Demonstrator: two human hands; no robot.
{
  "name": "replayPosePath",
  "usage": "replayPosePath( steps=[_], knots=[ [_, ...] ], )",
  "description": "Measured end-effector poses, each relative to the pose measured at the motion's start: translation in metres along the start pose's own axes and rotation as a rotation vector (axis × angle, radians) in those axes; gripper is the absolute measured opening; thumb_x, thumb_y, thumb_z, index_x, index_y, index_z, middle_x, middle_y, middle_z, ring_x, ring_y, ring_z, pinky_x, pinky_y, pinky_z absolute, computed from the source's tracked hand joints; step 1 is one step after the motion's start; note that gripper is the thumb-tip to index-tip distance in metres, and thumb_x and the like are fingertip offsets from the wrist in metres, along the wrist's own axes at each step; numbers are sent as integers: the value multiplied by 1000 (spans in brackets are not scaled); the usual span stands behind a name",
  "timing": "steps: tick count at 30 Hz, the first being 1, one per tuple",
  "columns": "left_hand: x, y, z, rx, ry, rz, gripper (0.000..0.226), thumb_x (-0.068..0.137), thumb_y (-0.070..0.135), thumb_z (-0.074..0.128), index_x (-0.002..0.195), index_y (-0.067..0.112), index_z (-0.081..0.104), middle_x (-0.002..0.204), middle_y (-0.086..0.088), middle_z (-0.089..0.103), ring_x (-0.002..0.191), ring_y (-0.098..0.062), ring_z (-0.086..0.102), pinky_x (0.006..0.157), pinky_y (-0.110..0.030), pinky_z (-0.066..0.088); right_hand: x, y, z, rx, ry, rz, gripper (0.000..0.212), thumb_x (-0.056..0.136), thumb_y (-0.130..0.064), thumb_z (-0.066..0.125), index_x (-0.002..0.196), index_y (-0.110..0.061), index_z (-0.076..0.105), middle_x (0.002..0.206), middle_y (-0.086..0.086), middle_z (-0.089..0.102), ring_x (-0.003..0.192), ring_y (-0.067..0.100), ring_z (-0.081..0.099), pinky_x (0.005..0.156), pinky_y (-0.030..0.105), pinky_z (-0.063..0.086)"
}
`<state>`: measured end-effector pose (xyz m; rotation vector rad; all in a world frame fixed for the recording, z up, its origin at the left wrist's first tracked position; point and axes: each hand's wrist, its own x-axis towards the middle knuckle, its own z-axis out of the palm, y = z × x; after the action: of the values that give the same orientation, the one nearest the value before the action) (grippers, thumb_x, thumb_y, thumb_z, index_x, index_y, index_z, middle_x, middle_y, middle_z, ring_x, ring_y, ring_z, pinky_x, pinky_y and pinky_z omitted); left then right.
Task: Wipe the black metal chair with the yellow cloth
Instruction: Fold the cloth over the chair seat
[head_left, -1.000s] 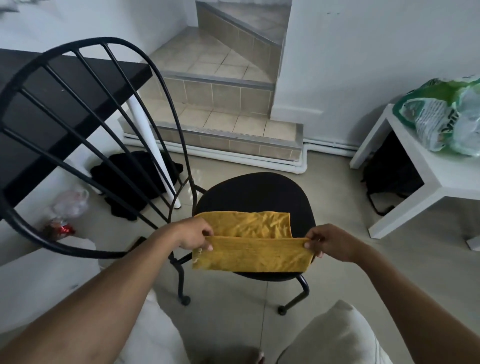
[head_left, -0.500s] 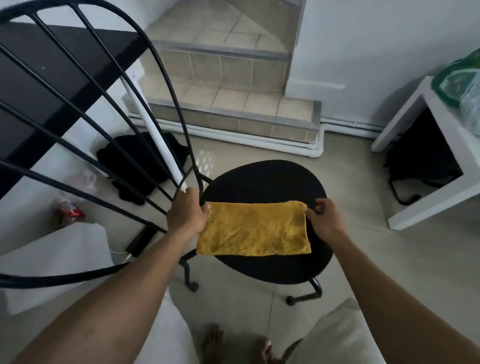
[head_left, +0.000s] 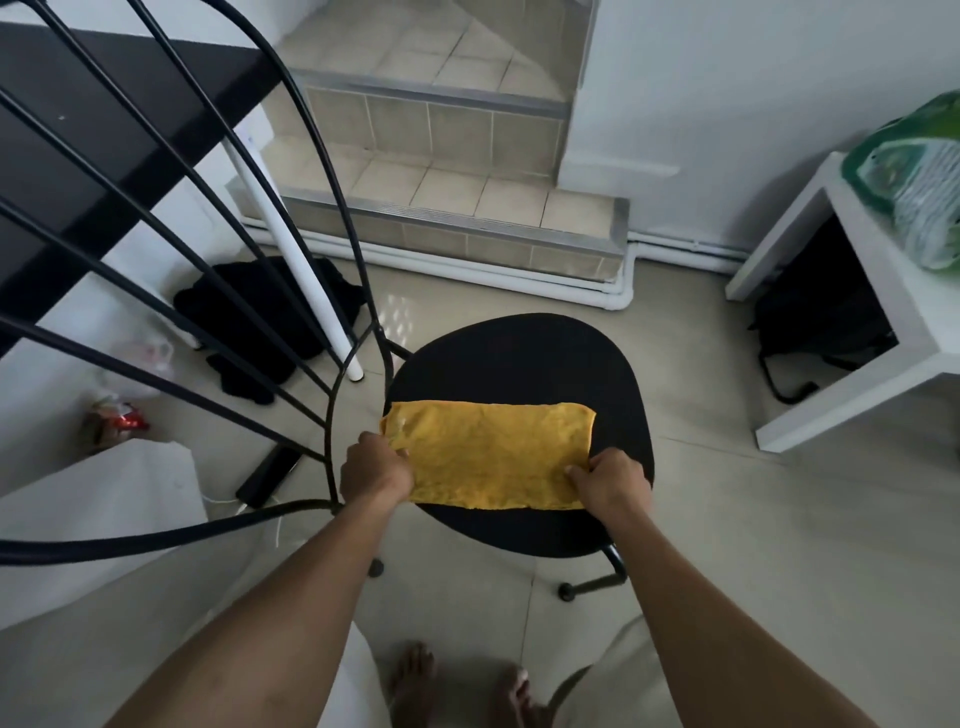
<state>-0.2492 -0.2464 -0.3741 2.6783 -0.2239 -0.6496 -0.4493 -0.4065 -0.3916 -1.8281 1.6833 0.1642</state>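
Yellow cloth (head_left: 488, 452) now lies spread flat across the near half of the seat of the black metal chair (head_left: 524, 358); a second ago it hung folded in the air between the hands, just above that seat. It is a lightly creased rectangle with a slightly uneven near edge. The left hand (head_left: 375, 474) curls its fingers over the cloth's left edge, and the right hand (head_left: 613, 480) pinches the near right corner. With the cloth down on the seat, wiping can probably begin. The barred backrest (head_left: 332, 208) rises at left. Tiled steps (head_left: 441, 171) lie far off, and a white table (head_left: 883, 291) stands at right.
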Motion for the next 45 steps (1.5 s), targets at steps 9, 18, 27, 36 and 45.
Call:
replayPosePath(
  steps=[9, 18, 27, 36, 45],
  knots=[
    [-48, 79, -11, 12, -18, 568, 17, 91, 28, 62, 106, 23, 58, 80, 10, 63, 64, -5, 61, 57, -22, 51, -6, 11, -7, 138, -66, -108, 19, 96, -39, 58, 96, -20, 60, 92, -1, 61, 86, 17, 57, 74, 31, 44],
    [-80, 82, 38, 121, -100, 642, 40, 96, 50, 41, 124, 22, 52, 116, 2, 61, 103, -17, 59, 81, -34, 49, -13, 28, -17, 748, -76, 93, 47, 102, -46, 41, 92, -7, 64, 84, 11, 65, 75, 23, 63, 74, 39, 58],
    [-57, 41, 40, 74, -255, 186, 45, 95, 37, 52, 129, 11, 42, 124, -9, 55, 110, -28, 57, 82, -39, 46, -24, -7, 1, 185, -102, 47, 55, 82, -63, 64, 100, -11, 61, 91, 2, 65, 80, 19, 64, 60, 31, 48],
    [-30, 65, 27, -269, -406, 197, 20, 92, 32, 53, 103, 15, 56, 94, -1, 58, 75, -11, 55, 56, -25, 40, -21, -25, 3, 580, -112, -15, 13, 90, -26, 63, 91, -13, 61, 97, 10, 65, 79, 16, 58, 66, 29, 51],
    [7, 147, -34, -567, -434, 50, 31, 96, 24, 48, 122, 11, 59, 106, -6, 62, 86, -17, 60, 66, -30, 56, 5, -105, -73, 912, -283, 76, 16, 93, -13, 63, 108, -14, 58, 99, 13, 64, 86, 24, 62, 88, 44, 55]
  ],
)
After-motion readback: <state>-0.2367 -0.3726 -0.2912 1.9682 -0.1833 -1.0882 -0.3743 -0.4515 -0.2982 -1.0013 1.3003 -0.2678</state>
